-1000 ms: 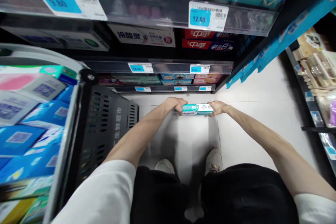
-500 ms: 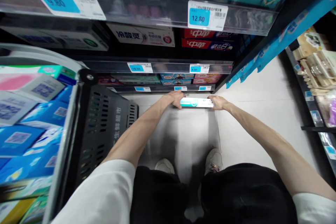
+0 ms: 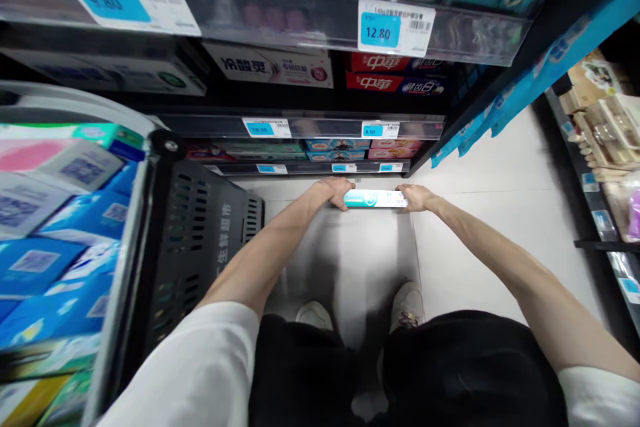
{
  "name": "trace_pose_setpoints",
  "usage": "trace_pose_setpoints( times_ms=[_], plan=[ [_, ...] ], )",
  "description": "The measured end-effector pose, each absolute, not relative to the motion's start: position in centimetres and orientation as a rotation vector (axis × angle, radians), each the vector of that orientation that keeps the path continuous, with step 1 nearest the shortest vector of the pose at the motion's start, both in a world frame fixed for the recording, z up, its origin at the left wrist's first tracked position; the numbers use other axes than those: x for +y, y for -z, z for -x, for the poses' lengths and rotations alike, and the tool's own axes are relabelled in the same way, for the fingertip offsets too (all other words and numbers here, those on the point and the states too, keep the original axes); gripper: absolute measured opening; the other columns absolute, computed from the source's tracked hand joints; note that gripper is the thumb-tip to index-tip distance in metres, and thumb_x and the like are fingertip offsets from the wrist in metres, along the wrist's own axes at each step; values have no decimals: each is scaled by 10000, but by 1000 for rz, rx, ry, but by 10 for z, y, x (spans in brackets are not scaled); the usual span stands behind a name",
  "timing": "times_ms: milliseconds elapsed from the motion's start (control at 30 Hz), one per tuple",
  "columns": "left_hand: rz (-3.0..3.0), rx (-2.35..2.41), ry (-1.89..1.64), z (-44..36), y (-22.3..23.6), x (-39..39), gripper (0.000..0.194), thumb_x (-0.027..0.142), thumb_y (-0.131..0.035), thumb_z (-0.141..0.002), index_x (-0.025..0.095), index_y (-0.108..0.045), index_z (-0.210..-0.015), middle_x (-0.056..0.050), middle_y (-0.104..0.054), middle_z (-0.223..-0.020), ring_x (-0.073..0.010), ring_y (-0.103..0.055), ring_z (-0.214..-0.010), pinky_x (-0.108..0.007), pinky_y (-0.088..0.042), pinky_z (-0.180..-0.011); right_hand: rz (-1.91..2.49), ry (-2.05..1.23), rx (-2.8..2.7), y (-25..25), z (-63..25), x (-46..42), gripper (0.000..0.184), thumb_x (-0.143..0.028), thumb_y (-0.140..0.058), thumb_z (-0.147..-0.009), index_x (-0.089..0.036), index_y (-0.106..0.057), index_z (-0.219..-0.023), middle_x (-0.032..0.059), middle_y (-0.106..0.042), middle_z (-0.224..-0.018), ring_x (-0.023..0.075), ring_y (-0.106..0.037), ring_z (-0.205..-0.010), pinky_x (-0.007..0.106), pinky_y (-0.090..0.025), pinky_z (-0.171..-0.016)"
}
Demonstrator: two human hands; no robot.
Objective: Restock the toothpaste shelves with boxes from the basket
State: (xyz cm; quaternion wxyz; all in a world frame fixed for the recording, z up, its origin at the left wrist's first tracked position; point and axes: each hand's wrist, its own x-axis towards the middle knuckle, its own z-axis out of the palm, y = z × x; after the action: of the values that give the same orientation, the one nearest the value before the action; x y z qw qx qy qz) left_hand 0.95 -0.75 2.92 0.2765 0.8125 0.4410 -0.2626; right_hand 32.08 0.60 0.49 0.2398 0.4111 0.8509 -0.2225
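Grip: left hand (image 3: 338,193) and right hand (image 3: 416,197) both clamped on one box (image 3: 376,199), one at each end, fingers closed round the ends; exact thumb placement too small to tell.

Position: box held out over the floor (image 3: 460,240), in front of the lowest shelf (image 3: 300,168) and apart from it; well to the right of the basket (image 3: 190,233). Height above floor cannot be judged.

Progress (judgement): box is picked up and under full two-handed control; handling looks mid-way. Not yet set down, neither on a shelf nor in the basket. Basket already holds a heap of cartons (image 3: 47,261); whether more are due, cannot tell.

Orientation: long axis lies crosswise, near level, roughly parallel to the shelf front. Teal end points left, white end right. A broad bright face is turned up to the camera; its print is washed out.
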Motion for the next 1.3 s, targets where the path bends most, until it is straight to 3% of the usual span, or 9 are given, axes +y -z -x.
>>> trace_pose_setpoints(
  times_ms=[333, 800, 1300],
  plan=[
    [-2323, 1180, 641, -3, -33, -5, 694, 446, -786, -716, 182, -587, -1325, -143, -691, -1310, -330, -685, -1147, -354, -533, -955, -1159, 499, 2414, -16, -321, 5, 675, -346, -766, -806, -182, -488, -1399, 154, -609, -1357, 330, -705, -1086, 370, -512, -918],
    [-2307, 1176, 604, -4, -34, -7, 707, 396, -797, -712, 163, -575, -1341, -158, -661, -1350, -339, -661, -1193, -365, -510, -1014, -1159, 466, 2425, -17, -321, 3, 669, -342, -766, -819, -173, -484, -1402, 164, -586, -1359, 346, -704, -1093, 376, -505, -914],
    [-2352, 1152, 670, -1, -23, -5, 669, 423, -782, -722, 168, -590, -1310, -157, -715, -1252, -345, -718, -1075, -376, -560, -893, -1097, 437, 2434, -10, -321, 3, 682, -343, -762, -804, -164, -489, -1403, 159, -619, -1353, 339, -720, -1064, 393, -532, -892]
  ],
)
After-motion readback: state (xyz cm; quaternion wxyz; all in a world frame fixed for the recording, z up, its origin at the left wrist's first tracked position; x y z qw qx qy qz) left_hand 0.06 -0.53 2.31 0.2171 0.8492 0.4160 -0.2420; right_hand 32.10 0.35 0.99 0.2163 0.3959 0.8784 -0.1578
